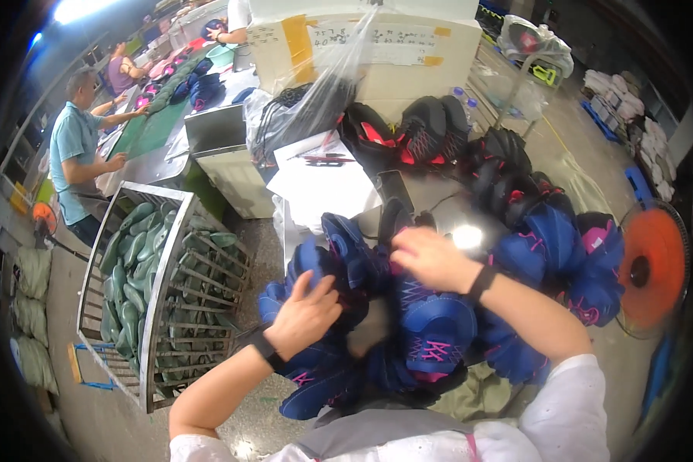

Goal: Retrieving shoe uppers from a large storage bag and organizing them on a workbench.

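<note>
Blue shoe uppers (pixel 439 327) with pink stitching lie heaped in front of me. My left hand (pixel 308 314) is over the left part of this heap, its fingers apart and nothing visible in them. Beside it a blue upper (pixel 346 245) stands up on its edge. My right hand (pixel 435 259) has its fingers bent and closed at a dark upper (pixel 395 223) with a pink lining; its fingertips are partly hidden. Under my right forearm, more blue upper pieces (pixel 539 242) are bunched together.
Black-and-red shoes (pixel 431 131) stand at the back of the worktable, near white papers (pixel 323 173) with pens. A metal cart (pixel 169 308) of green shoe lasts (pixel 135 269) is at left. An orange fan (pixel 651 269) stands at right. Co-workers (pixel 85 146) work along a green belt (pixel 158 123).
</note>
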### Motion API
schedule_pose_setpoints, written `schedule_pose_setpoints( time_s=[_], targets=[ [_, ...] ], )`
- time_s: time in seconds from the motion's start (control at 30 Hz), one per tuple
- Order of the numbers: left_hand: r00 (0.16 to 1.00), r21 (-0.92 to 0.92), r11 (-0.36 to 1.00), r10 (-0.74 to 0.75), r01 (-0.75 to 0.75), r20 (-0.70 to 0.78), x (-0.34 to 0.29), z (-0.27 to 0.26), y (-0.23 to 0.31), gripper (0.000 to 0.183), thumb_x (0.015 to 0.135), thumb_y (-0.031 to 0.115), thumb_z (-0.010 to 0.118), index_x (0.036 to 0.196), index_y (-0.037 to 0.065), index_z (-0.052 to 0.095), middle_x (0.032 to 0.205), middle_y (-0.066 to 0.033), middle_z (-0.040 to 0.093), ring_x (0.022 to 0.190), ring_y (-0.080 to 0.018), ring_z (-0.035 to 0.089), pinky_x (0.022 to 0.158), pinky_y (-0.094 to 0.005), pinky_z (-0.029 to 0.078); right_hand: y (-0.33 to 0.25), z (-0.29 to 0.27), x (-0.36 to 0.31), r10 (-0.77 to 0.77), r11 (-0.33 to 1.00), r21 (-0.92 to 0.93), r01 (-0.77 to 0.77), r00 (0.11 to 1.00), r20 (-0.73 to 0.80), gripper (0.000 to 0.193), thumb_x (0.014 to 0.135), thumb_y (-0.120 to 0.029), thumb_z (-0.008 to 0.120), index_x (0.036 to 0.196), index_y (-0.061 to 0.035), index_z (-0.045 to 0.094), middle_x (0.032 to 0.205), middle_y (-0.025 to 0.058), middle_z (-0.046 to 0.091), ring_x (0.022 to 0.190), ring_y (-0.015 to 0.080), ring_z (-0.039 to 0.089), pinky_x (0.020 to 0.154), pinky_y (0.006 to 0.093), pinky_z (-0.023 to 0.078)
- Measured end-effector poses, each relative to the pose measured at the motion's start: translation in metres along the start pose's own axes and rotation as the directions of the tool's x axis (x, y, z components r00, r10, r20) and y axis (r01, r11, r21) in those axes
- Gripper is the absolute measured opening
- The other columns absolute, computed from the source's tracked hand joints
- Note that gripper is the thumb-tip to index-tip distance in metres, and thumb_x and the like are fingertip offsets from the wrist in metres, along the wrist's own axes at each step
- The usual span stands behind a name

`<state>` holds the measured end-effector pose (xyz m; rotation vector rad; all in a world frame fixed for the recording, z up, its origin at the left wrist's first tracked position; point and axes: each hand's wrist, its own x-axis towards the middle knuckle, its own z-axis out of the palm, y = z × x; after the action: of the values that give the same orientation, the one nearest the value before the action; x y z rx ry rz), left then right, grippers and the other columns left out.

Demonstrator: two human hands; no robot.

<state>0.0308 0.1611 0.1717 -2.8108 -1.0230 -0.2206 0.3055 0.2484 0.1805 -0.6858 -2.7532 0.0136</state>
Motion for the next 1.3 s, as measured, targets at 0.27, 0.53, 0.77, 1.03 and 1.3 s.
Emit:
schedule_pose_setpoints(
  time_s=[0.27, 0.53, 0.77, 1.03, 1.3],
  targets=[
    [0.976, 0.055, 0.994, -0.102, 0.093, 0.193, 0.026, 0.009, 0.009, 0.058, 0.069, 0.038, 0.066, 0.119, 0.011, 0.051, 0.072, 0.0004, 0.055, 0.08, -0.0158, 0.052, 0.089, -0.0351, 0.033, 0.019, 0.042, 0.015, 0.233, 0.967, -0.191, -0.169, 0.889, 0.393, 0.021, 0.079, -0.027, 0.054, 0.09, -0.01, 0.059, 0.09, 0.0045, 0.062, 0.094, 0.0196, 0.055, 0.066, 0.0389, 0.048],
    [0.95, 0.227, 0.964, -0.195, 0.14, 0.244, 0.044, 0.026, 0.02, 0.071, 0.069, 0.052, 0.063, 0.132, 0.034, 0.035, 0.082, -0.0105, 0.049, 0.065, -0.0198, 0.054, 0.053, -0.0292, 0.043, 0.01, 0.027, 0.0, -0.222, 0.901, -0.304, 0.31, 0.93, 0.292, 0.02, 0.075, -0.024, 0.053, 0.069, -0.0104, 0.066, 0.08, 0.003, 0.061, 0.09, 0.0184, 0.056, 0.076, 0.0343, 0.044],
    [0.88, 0.05, 0.883, -0.469, 0.466, 0.079, 0.02, 0.025, -0.016, 0.036, 0.068, 0.038, 0.068, 0.069, 0.002, 0.062, 0.102, -0.0119, 0.049, 0.098, -0.0274, 0.048, 0.079, -0.0363, 0.043, 0.027, 0.04, -0.011, 0.363, 0.89, -0.006, -0.455, 0.702, 0.612, 0.04, 0.087, -0.039, 0.045, 0.101, -0.0027, 0.052, 0.079, 0.0201, 0.063, 0.078, 0.0353, 0.062, 0.068, 0.0452, 0.048],
    [0.992, 0.116, 0.993, -0.025, 0.039, -0.122, 0.057, 0.027, -0.007, 0.023, 0.075, 0.015, 0.051, 0.091, 0.001, 0.06, 0.118, -0.009, 0.048, 0.113, -0.0244, 0.043, 0.095, -0.0364, 0.034, -0.007, 0.055, 0.043, 0.364, 0.884, -0.088, -0.458, 0.56, 0.744, 0.035, 0.079, -0.042, 0.055, 0.087, -0.0098, 0.067, 0.092, 0.0154, 0.065, 0.088, 0.0296, 0.062, 0.076, 0.0451, 0.046],
    [0.901, -0.015, 0.961, -0.254, 0.277, 0.353, 0.067, 0.039, -0.002, 0.022, 0.076, 0.028, 0.054, 0.076, 0.008, 0.063, 0.082, -0.0047, 0.059, 0.084, -0.0199, 0.054, 0.075, -0.0336, 0.04, 0.021, 0.075, 0.018, 0.362, 0.819, 0.192, -0.54, 0.748, 0.556, 0.024, 0.08, -0.033, 0.056, 0.084, -0.0129, 0.068, 0.08, 0.0113, 0.064, 0.08, 0.0302, 0.061, 0.068, 0.0414, 0.048]
  ],
)
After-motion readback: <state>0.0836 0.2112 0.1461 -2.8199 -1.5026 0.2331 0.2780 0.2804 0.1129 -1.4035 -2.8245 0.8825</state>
